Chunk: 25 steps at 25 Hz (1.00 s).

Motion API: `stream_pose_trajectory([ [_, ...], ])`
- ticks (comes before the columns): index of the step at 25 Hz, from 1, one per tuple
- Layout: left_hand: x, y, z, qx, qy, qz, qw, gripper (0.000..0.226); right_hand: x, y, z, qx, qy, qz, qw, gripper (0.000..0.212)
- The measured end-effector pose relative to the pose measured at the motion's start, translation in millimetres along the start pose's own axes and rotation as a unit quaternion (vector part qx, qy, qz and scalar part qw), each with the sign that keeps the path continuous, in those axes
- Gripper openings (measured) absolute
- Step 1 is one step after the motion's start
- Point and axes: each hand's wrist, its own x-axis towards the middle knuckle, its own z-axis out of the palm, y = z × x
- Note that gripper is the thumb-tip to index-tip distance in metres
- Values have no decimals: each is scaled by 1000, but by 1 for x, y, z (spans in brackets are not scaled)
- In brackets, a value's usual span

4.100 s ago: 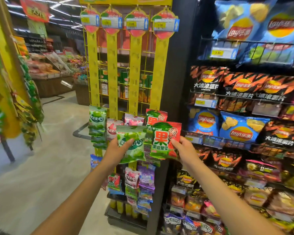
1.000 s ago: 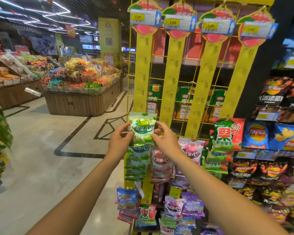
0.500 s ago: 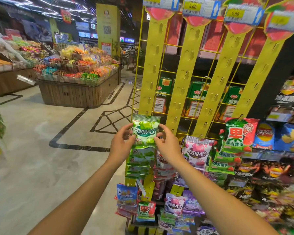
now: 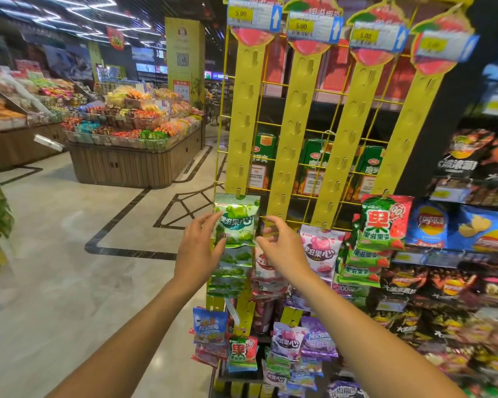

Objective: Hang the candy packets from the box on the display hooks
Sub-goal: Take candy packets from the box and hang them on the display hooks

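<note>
On the leftmost yellow display strip [image 4: 243,116], the green candy packet [image 4: 237,219] hangs from a hook [image 4: 238,192]. With loose fingers the left hand [image 4: 197,251] touches its edge at nine o'clock; the right hand [image 4: 283,248] hovers spread at three o'clock, holding nothing.

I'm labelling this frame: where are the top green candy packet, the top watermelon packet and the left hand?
top green candy packet [image 4: 237,222], head view, front centre.
top watermelon packet [image 4: 383,225], head view, front centre.
left hand [image 4: 199,249], head view, back of hand.
</note>
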Motion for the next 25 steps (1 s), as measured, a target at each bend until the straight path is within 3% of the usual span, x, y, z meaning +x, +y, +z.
stream_pose_trajectory([
  [3,-16,23,7,153,-14,95,984,69,-20,18,-29,-120,-5,-44,992,49],
  [8,-53,88,52,195,-52,182,962,66,-79,68,-113,-303,-13,-65,951,60],
  [16,-158,224,177,116,-196,270,935,61,-229,181,-257,-369,5,80,926,62],
  [25,-258,400,284,57,-297,388,871,60,-388,264,-405,-387,38,255,885,62],
])
